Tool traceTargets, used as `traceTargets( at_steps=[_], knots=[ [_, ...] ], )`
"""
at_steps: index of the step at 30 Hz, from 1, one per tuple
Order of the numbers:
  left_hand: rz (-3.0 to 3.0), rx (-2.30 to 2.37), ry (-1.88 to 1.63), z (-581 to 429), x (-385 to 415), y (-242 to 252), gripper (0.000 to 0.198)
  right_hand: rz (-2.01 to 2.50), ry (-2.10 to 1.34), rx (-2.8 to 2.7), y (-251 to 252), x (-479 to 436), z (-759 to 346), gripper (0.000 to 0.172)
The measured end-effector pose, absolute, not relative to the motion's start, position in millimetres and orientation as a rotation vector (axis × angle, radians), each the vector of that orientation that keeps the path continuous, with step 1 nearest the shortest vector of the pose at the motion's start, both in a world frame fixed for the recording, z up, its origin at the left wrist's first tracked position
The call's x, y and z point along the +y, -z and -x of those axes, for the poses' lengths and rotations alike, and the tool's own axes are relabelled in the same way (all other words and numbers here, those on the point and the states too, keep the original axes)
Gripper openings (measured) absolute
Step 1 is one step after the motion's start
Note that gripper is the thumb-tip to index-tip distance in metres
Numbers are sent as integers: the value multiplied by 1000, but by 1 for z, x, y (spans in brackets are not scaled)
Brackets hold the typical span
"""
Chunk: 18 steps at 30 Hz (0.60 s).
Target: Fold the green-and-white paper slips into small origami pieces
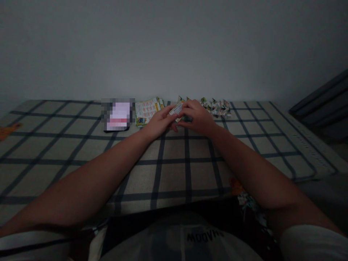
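Note:
Both my arms reach forward over a checked cloth. My left hand and my right hand meet at the far middle, fingers pinched on a small printed paper piece held between them. Just behind and to the right of my right hand lies a pile of several small folded paper pieces. A stack of printed paper sheets lies just left of my left hand.
A phone with a lit, blurred screen lies left of the sheets. A plain wall rises behind the cloth. An orange scrap sits at the far left edge. Dark bedding or furniture stands at the right.

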State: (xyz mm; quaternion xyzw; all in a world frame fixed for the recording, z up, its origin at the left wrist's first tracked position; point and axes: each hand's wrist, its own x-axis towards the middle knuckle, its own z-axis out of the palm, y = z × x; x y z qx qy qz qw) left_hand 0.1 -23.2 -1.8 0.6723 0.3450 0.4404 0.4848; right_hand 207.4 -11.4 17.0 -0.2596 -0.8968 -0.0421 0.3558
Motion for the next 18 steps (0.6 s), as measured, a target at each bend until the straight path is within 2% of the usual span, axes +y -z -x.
traceTargets(
  at_steps=[7, 12, 18],
  knots=[
    [-1609, 813, -1026, 3, -24, 2, 48, 603, -7, -2371, -15, -3, -211, 17],
    [-1750, 880, -992, 4, -28, -3, 52, 634, 0, -2365, -20, -2, -211, 21],
    [-1891, 1025, -1002, 3, -34, -8, 41, 667, 37, -2224, -20, -2, -211, 20]
  ],
)
